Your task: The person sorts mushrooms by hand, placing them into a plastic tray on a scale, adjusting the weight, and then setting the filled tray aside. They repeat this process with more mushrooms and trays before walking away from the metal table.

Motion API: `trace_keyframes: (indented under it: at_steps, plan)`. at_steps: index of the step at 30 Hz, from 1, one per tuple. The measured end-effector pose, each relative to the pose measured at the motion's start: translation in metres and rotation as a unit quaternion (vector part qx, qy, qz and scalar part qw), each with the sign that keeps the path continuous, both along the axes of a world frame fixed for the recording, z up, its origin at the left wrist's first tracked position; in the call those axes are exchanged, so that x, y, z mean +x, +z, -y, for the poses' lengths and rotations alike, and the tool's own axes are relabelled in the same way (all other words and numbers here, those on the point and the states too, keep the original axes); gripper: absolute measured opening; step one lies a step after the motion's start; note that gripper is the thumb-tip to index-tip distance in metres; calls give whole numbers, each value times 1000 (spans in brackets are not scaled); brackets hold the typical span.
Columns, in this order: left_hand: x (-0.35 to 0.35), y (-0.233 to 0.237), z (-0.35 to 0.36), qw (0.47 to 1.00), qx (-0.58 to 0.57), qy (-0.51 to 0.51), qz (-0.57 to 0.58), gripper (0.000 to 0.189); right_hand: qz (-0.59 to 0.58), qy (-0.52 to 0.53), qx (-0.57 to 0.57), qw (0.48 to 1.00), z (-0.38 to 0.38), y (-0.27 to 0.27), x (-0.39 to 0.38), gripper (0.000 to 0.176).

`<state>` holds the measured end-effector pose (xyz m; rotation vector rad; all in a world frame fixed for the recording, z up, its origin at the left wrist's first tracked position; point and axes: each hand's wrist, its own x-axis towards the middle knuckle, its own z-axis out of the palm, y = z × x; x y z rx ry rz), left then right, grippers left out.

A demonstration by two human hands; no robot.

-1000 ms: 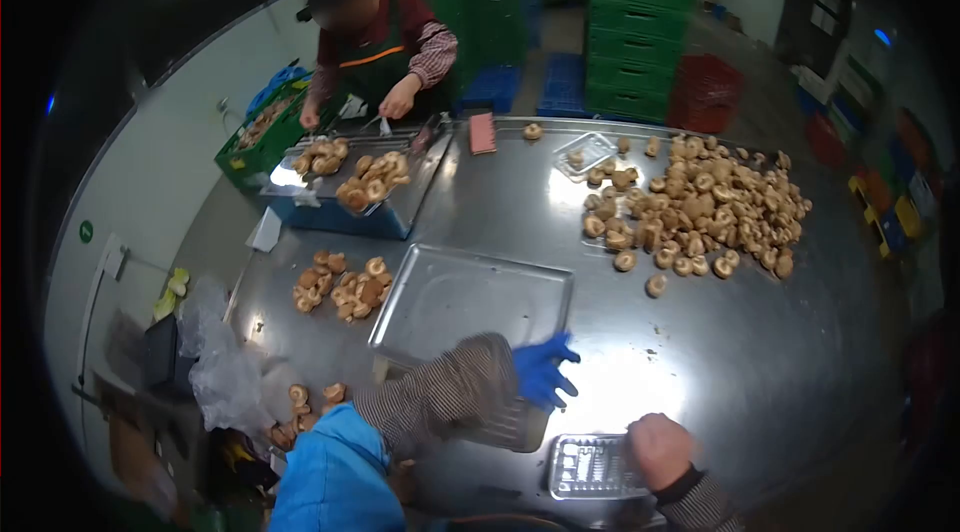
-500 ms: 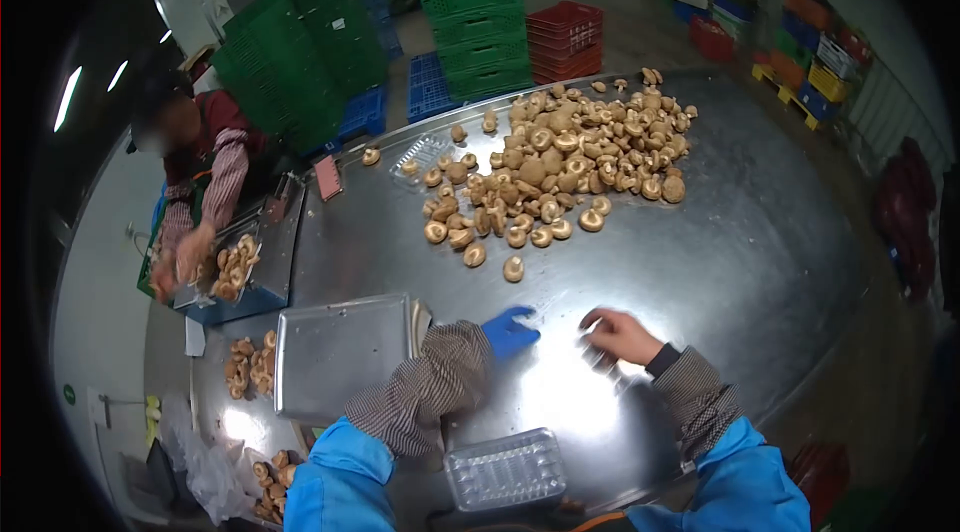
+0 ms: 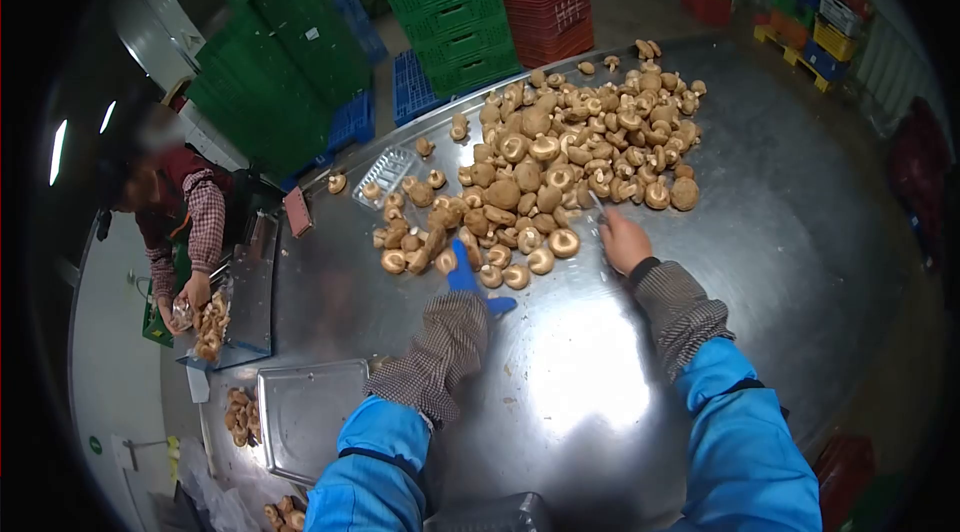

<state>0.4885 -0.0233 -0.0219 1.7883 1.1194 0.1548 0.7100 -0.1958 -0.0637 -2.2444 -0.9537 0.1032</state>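
Note:
A big heap of brown shiitake mushrooms [image 3: 590,137] lies on the steel table [image 3: 760,242]. My left hand [image 3: 466,277], in a blue glove, reaches the heap's near left edge. Its thumb is spread away from its fingers, which touch the mushrooms from the side. My right hand [image 3: 626,240] is bare and closed, just right of the heap's near edge. From its fingers a thin, pale, blade-like tool [image 3: 597,202] points at the mushrooms; its handle is hidden. At the bottom edge, a clear plastic tray [image 3: 500,514] shows only in part.
Another clear tray [image 3: 385,175] lies left of the heap. A metal pan [image 3: 315,417] stands by my left sleeve, with more mushrooms [image 3: 242,417] beside it. At the far left, a co-worker [image 3: 195,222] handles mushrooms. Green crates [image 3: 440,7] and red crates [image 3: 548,20] stand behind the table.
Both hands have moved forward to the heap, the left now touching mushrooms at its near edge. The view has shifted, leaving the near clear tray mostly out of frame.

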Motion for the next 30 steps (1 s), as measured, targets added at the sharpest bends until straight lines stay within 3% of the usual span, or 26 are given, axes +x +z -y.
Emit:
trace_keyframes:
  at_steps: [2,4,8,11,13,15,16,17,19,23,25,29,30]
  plan:
    - [20,31,5,981,-147,35,118,146,-12,30,2,999,-19,3,-8,24]
    - [15,-37,-35,986,112,-127,6,145,-19,77,25,997,-31,-6,-11,24]
    - [12,-30,-31,978,133,-158,-26,145,-70,114,52,990,-51,-13,-36,27]
    - [6,-72,-33,965,-2,-136,225,145,-222,94,89,966,-51,-5,-58,26]
    - [4,-63,-12,960,-22,-105,259,137,-345,72,118,928,-42,-2,-72,27]
    - [-3,-41,18,948,-79,-59,304,130,-368,51,171,913,-38,-17,-86,28]
    - [-5,-52,16,954,1,-69,291,119,-396,39,188,898,-34,-19,-94,28]
    - [-12,-63,17,969,9,-51,243,114,-423,28,204,882,-30,-21,-102,28]
    - [-23,-37,38,989,24,-16,145,105,-472,26,217,854,-18,-22,-118,30]
    - [-46,-18,63,986,126,-19,109,91,-511,9,248,823,5,-23,-164,33]
    - [-63,1,78,990,88,-7,110,86,-553,-5,284,783,17,-22,-191,35]
    - [-101,-2,106,983,-32,35,177,73,-479,-78,380,788,26,-66,-225,37]
    - [-113,-10,110,983,-27,-3,179,73,-478,-76,378,789,32,-63,-229,37]
